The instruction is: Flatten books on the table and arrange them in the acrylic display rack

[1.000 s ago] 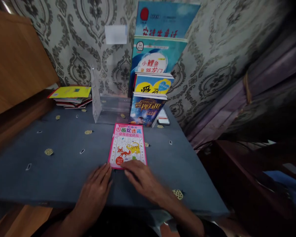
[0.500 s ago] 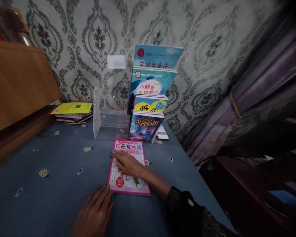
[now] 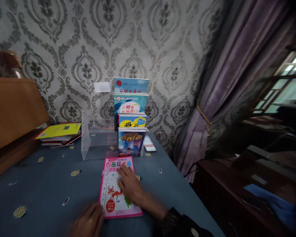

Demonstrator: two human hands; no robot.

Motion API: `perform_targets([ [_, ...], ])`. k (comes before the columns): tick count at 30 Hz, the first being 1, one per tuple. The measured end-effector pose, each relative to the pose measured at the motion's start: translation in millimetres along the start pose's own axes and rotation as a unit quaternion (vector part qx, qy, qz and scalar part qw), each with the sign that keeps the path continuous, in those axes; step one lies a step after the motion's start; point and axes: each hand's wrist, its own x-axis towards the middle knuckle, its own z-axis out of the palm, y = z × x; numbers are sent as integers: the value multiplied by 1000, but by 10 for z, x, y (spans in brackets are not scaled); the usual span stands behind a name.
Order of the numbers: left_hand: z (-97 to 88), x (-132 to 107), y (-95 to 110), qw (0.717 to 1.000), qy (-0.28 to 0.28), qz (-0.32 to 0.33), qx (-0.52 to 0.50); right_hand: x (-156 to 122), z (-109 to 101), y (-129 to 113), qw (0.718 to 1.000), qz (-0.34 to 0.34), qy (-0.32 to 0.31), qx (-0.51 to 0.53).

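Observation:
A pink children's activity book (image 3: 113, 194) with a fox on its cover lies flat on the blue table cloth (image 3: 44, 191). My right hand (image 3: 129, 183) rests on the book's upper middle, fingers stretched out flat. My left hand (image 3: 88, 222) lies at the book's near left corner, fingers loosely curled against the cloth and touching the edge. Behind the book a clear acrylic stand (image 3: 95, 143) holds several upright books (image 3: 130, 115) in rising tiers on its right side.
A stack of flat books with a yellow cover (image 3: 59, 133) lies at the back left beside a wooden headboard (image 3: 12, 108). Patterned wallpaper backs the table. A purple curtain (image 3: 217, 95) and dark furniture (image 3: 249, 184) stand to the right.
The camera has tilted upward, so everything sits lower in view. My right hand slid from the book's near edge up onto its cover and stayed there. My left hand stayed by the near left corner.

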Motion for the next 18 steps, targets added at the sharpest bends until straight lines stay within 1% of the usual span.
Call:
perform_targets([
  [2,-12,147,25,999,-6,-36,-18,-170,-12,-4,999,42,10,-13],
  [5,50,391,34,994,26,-84,-69,-364,-6,-20,995,91,28,-23],
  [7,63,576,21,979,64,-119,-152,-433,-1,-46,994,103,38,-23],
  [8,39,670,16,964,75,-146,-211,-450,-4,-63,993,106,42,-22],
  [9,-8,761,13,940,75,-178,-280,-459,-13,-83,993,106,44,-20],
  [10,-76,845,16,908,59,-219,-353,-461,-27,-104,993,105,46,-20],
  [11,-157,916,24,867,45,-269,-416,-461,-46,-124,993,102,47,-19],
  [13,-327,1015,48,796,37,-356,-488,-460,-88,-159,994,93,44,-21],
  [14,-400,1042,59,771,45,-386,-504,-461,-106,-170,995,89,41,-24],
  [16,-499,1065,61,737,63,-422,-524,-467,-126,-178,995,83,41,-28],
  [18,-536,1070,32,711,63,-441,-545,-477,-122,-169,995,78,51,-24],
])
